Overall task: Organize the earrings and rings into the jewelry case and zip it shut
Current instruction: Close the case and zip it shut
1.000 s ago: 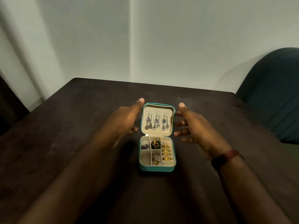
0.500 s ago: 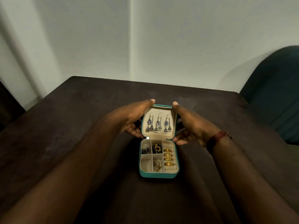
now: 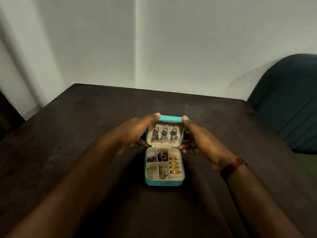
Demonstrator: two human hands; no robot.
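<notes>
Left hand (image 3: pixel 137 134) and right hand (image 3: pixel 200 141) curl their fingers round the raised, cream-lined lid (image 3: pixel 169 118) of the square teal case (image 3: pixel 163 183).

teal jewelry case (image 3: pixel 163 183), beige lining, gold rings (image 3: pixel 174 167), dark-brown table (image 3: pixel 85 126).

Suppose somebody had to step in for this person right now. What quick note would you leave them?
Left hand grips the lid at its left edge, right hand at its right; the lid stands open.
Case base sits on the table.
Done: three dangly earrings hang in the lid; gold rings and other pieces lie in the compartments.
Left: fold the lid down, zip it shut.
</notes>
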